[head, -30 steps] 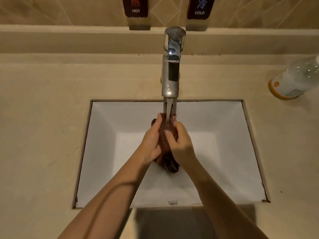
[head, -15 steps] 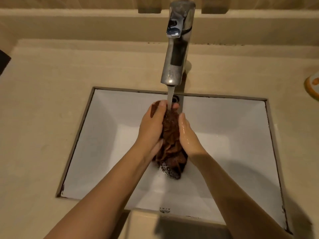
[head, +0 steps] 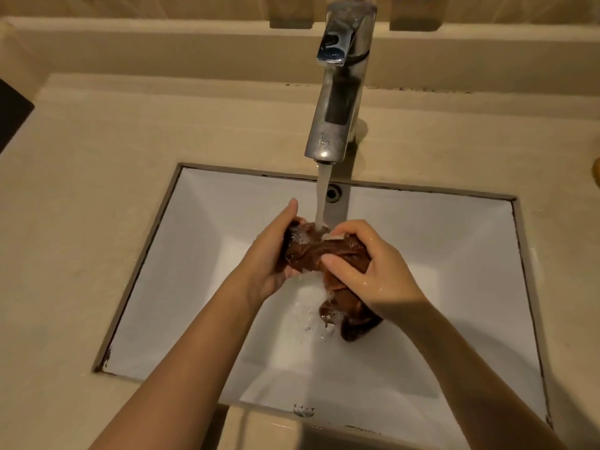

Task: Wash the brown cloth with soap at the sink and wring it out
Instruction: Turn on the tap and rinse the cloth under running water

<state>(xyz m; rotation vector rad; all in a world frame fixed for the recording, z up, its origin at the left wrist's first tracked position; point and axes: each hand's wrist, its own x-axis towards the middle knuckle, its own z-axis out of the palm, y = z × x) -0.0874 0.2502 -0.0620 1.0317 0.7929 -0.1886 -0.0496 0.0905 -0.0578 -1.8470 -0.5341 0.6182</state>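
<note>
Cloth [head: 311, 254] brown, soaked, bunched | left hand [head: 266, 258], right hand [head: 380, 274] grip clenched round it

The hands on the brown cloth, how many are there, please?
2. The left hand grips the brown cloth's left end; the right hand grips its right part, above the sink.

The brown cloth [head: 328, 253], white sink [head: 207, 228], silver faucet [head: 337, 102] and beige counter [head: 97, 157].
</note>
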